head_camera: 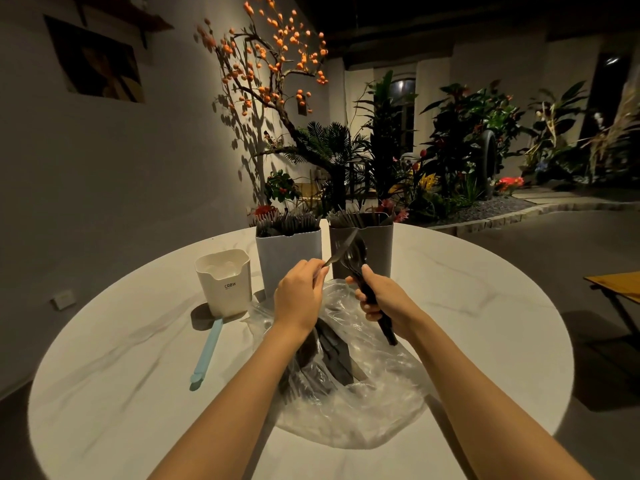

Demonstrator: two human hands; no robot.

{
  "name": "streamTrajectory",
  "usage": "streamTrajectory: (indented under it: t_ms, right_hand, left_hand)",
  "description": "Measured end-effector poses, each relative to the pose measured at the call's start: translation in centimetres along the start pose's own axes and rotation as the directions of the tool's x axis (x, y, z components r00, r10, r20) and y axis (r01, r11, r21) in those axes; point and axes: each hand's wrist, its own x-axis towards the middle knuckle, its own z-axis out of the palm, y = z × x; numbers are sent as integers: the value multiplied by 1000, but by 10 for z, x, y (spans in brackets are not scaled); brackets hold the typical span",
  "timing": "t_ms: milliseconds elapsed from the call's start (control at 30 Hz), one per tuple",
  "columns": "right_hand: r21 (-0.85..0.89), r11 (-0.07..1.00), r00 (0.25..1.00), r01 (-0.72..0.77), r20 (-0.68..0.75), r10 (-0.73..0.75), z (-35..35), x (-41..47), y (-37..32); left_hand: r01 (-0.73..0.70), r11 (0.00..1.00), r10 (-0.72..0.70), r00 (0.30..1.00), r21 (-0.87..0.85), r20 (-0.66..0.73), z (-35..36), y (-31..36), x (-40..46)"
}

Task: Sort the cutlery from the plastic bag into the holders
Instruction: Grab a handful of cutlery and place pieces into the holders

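Head view. Round white marbled table (485,306), dim warm light.

Bag (363,410): clear, crumpled plastic, lying open at table centre, toward 6 o'clock from the holders. Inside it a loose pile of black plastic cutlery (329,358); pieces overlap, single types hard to tell apart.

Left hand (299,294): above the bag's far edge, fingers curled, pinching the handle end of a knife (341,249). Knife is black, thin, blade slanting up toward 1 o'clock, tip in front of the grey holder's rim.

Right hand (381,299): fingers wrapped round a bundle of black handles, thumb on top. Bundle = spoons (356,254), bowls up toward 12 o'clock, glossy; handle ends stick out below the hand toward 5 o'clock. Count cannot be told. Knife blade crosses the spoon bowls.

Holders at 12 o'clock of the bag, side by side:
- white holder (287,265), left, packed with dark cutlery standing upright; type not clear.
- grey holder (377,247), right, just behind the hands, forks' tines showing above the rim.
- small cup (225,282), cream, marked "CRBW", at 10 o'clock of the bag, well left of the white holder; contents not visible.

Light blue stick (207,351) flat on table, one end just by the cup's base, running toward 7 o'clock.

Background: plants (450,150) and an orange-berried branch (270,64).
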Motion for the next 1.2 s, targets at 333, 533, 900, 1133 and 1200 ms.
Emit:
streamTrajectory:
  t_ms: [333,533,900,1133,1200]
  right_hand:
    - [-12,1000,1000,3,-5,-3,-8,13,-15]
    - [31,998,998,58,-4,-58,-13,17,-33]
    - [-14,992,989,129,-69,-130,-22,28,-58]
    - [-24,984,971,178,-157,-180,-24,37,-67]
    - [-27,984,972,176,-156,-178,-23,39,-69]
  left_hand:
    - [29,999,-27,999,-46,25,6,22,30]
    - [48,996,-45,998,-70,40,9,36,47]
    - [113,975,-104,993,-191,56,6,46,71]
    - [-4,940,-42,991,-341,-128,6,50,80]
    - [-20,939,-41,985,-343,-170,6,52,84]
